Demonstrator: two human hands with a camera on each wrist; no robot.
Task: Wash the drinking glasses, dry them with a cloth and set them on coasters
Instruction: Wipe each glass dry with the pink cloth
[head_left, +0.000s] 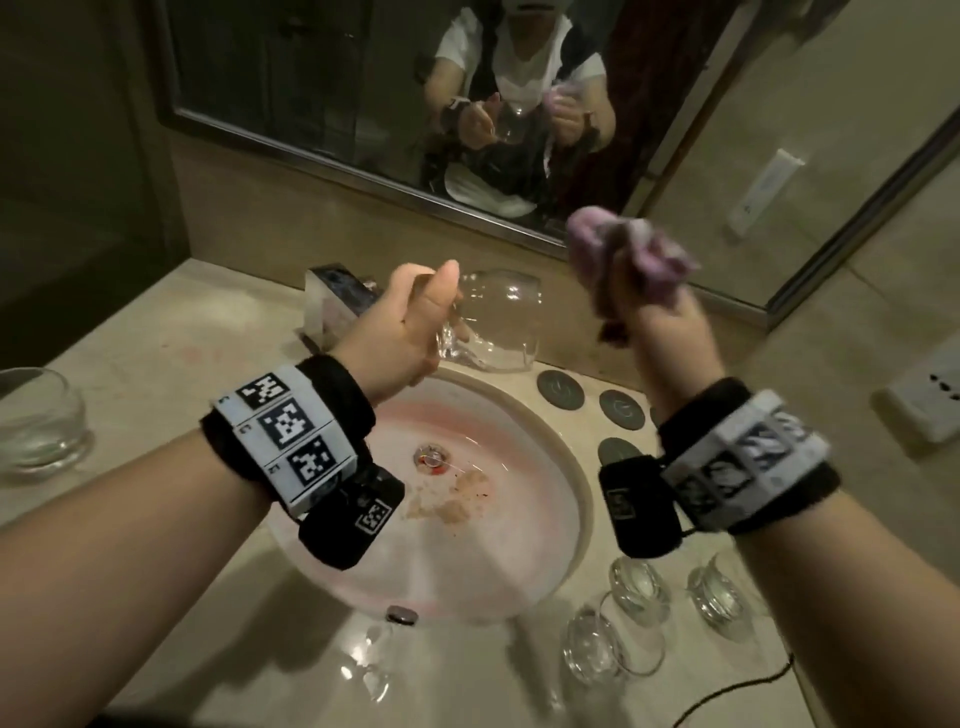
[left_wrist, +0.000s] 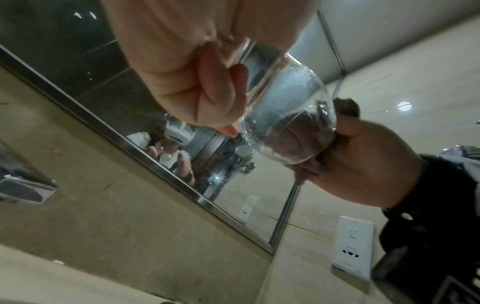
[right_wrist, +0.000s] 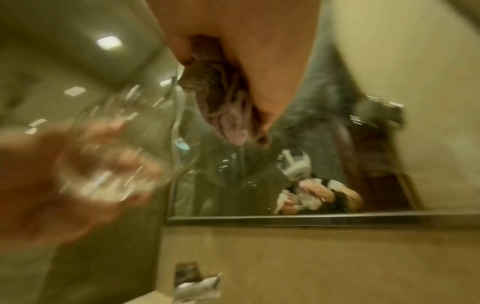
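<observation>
Drying stage: left hand (head_left: 410, 322) gripped glass (head_left: 498, 317) over sink (head_left: 566, 457); right hand (head_left: 639, 306) clutched cloth (head_left: 649, 254). Wiping inside calls for a firm hold.

A clear, rounded stemless drinking glass (head_left: 498, 317) is held up over the back rim of the basin, tipped on its side, with water drops clinging inside. A crumpled pinkish-purple cloth (head_left: 631, 254) is bunched up to its right, clear of the glass. Three dark round coasters (head_left: 560, 388) lie flat on the counter right of the basin. Three more clear glasses (head_left: 613, 642) stand nearer on that side, and another clear glass (head_left: 39, 418) stands at far left.
</observation>
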